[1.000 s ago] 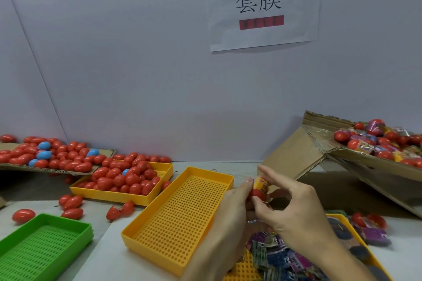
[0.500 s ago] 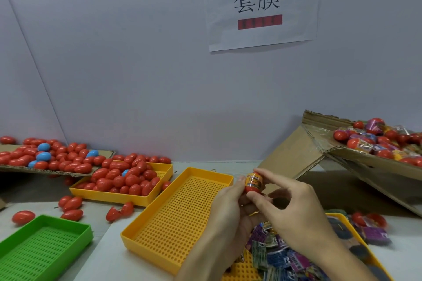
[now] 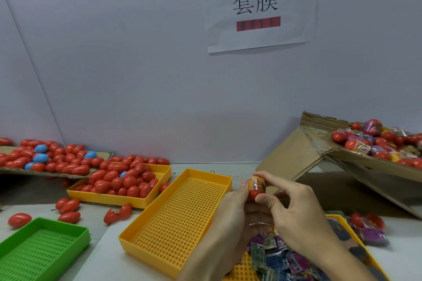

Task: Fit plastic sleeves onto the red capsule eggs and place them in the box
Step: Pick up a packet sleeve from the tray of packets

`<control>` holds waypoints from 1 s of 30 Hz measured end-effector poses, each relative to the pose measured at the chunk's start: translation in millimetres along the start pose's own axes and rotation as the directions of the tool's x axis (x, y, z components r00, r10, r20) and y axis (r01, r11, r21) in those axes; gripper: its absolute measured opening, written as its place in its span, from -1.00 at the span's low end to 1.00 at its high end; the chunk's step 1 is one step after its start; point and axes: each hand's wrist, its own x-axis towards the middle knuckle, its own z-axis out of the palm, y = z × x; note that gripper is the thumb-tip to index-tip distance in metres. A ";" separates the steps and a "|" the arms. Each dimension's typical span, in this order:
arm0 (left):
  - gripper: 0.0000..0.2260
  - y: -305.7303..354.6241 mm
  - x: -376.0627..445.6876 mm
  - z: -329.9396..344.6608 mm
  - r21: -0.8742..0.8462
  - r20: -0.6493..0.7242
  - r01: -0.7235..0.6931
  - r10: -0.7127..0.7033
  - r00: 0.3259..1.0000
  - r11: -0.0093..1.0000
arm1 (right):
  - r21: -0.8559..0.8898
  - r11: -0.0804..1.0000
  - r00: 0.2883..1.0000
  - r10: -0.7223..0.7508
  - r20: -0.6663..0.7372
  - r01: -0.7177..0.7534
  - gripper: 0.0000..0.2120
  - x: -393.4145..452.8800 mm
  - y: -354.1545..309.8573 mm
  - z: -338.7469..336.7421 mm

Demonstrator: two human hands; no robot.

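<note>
Orange sleeve (image 3: 258,183) now sits lower over red egg (image 3: 254,194).

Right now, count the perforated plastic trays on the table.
4: a green tray front left, an egg-filled yellow tray behind it, an empty yellow tray in the middle, and a yellow tray of sleeves under the hands, mostly hidden.

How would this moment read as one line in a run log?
step: sleeving | red capsule egg: orange sleeve on upper part | left hand: grips egg | right hand: pinches egg | cardboard box: not yet reached
</note>
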 end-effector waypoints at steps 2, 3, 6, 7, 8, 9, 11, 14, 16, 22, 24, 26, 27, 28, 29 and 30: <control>-0.56 0.7 -0.2 -0.6 0.026 0.003 -0.028 0.028 1.000 0.999 | 0.010 1.000 1.000 -0.003 0.002 0.003 -0.62 0.5 1.2 -1.1; -0.54 1.4 -0.3 -0.5 0.040 -0.011 -0.051 0.052 0.999 0.998 | 0.014 1.000 1.000 -0.004 0.010 0.004 -0.62 0.9 2.0 -1.4; -0.61 1.4 0.8 -1.2 0.053 -0.125 -0.152 0.158 0.980 0.987 | -0.016 1.000 0.999 -0.016 0.030 0.016 -0.60 1.7 4.3 -1.4; -0.65 1.3 1.6 -2.4 0.069 -0.158 -0.186 0.195 0.968 0.980 | -0.031 0.999 0.999 -0.028 0.031 0.029 -0.60 1.9 4.7 -1.0; -0.69 1.3 2.0 -3.7 0.094 -0.170 -0.209 0.223 0.960 0.973 | -0.041 0.998 0.999 -0.043 0.032 0.045 -0.59 1.9 5.2 -0.4; -0.71 1.5 1.7 -4.3 0.116 -0.163 -0.223 0.240 0.957 0.968 | -0.049 0.997 0.998 -0.057 0.031 0.059 -0.59 1.7 5.8 0.2; -0.70 1.4 1.0 -4.8 0.145 -0.134 -0.230 0.250 0.959 0.962 | -0.063 0.996 0.997 -0.069 0.020 0.070 -0.57 1.6 7.4 0.9; -0.68 0.2 0.4 -4.5 0.166 -0.124 -0.232 0.254 0.959 0.958 | -0.051 0.995 0.997 -0.082 0.002 0.082 -0.56 1.9 8.7 1.9; -0.66 -0.4 -0.1 -4.1 0.178 -0.126 -0.241 0.265 0.956 0.954 | -0.036 0.995 0.996 -0.088 -0.003 0.088 -0.57 2.0 8.4 2.8; -0.68 -0.4 -1.8 -1.7 0.168 -0.145 -0.239 0.264 0.954 0.956 | -0.096 0.987 0.991 -0.132 -0.022 0.130 -0.57 2.5 9.7 2.5; -0.71 0.2 -1.7 -1.4 0.141 -0.154 -0.232 0.253 0.955 0.962 | -0.105 0.985 0.991 -0.136 -0.013 0.134 -0.56 3.1 8.8 2.2; -0.74 0.4 -1.0 -1.8 0.118 -0.153 -0.228 0.244 0.957 0.966 | -0.097 0.986 0.990 -0.140 -0.003 0.139 -0.56 3.6 8.5 1.7; -0.75 0.7 -1.0 -1.7 0.110 -0.151 -0.231 0.245 0.958 0.967 | -0.091 0.986 0.990 -0.139 0.001 0.139 -0.57 3.6 8.4 1.5; -0.75 1.2 -1.0 -1.9 0.105 -0.148 -0.236 0.250 0.957 0.966 | -0.085 0.987 0.990 -0.138 0.002 0.137 -0.57 3.4 8.1 1.4; -0.75 1.3 -1.3 -1.6 0.102 -0.147 -0.242 0.255 0.956 0.965 | -0.079 0.988 0.991 -0.135 0.005 0.135 -0.58 2.9 7.8 0.9; -0.74 1.1 -1.3 -1.4 0.101 -0.147 -0.247 0.260 0.954 0.964 | -0.074 0.989 0.991 -0.131 0.009 0.132 -0.58 2.8 7.0 0.7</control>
